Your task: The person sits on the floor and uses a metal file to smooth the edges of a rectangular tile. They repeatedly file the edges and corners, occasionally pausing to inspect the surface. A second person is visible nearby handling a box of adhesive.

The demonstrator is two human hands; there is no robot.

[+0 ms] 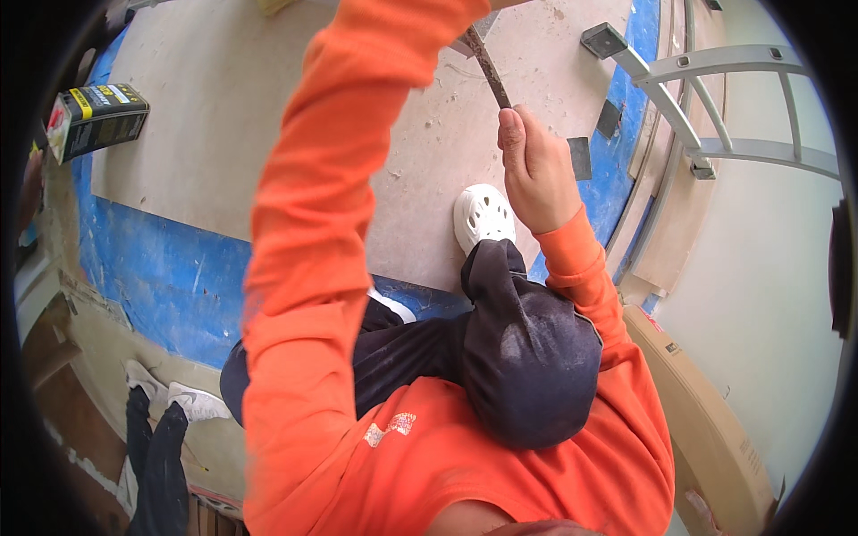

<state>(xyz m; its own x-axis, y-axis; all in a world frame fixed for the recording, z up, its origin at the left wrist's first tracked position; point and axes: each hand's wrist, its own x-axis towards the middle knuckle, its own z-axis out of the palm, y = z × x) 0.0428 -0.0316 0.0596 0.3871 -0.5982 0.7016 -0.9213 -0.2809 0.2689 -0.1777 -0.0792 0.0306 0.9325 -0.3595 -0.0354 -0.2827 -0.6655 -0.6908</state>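
My right hand (538, 170) is closed around the lower end of a narrow, flat, dirt-crusted strip (487, 67), thumb lying along it. The strip slants up and left toward a pale grey, flat-edged piece (483, 25) near the top edge; I cannot make out whether the two are joined. My left arm (326, 179), in an orange sleeve, reaches up across the picture. Only a sliver of my left hand (511, 3) shows at the top edge, its fingers out of sight. Beneath my hands lies a large beige board (206, 116) strewn with small crumbs.
Blue sheeting (170, 268) borders the board. At right stands an aluminium ladder (728, 67), with a long cardboard box (706, 402) along the wall below. A black rectangular can (107, 116) is at left. Another person's legs (161, 456) show at lower left. My white clog (483, 217) rests on the board.
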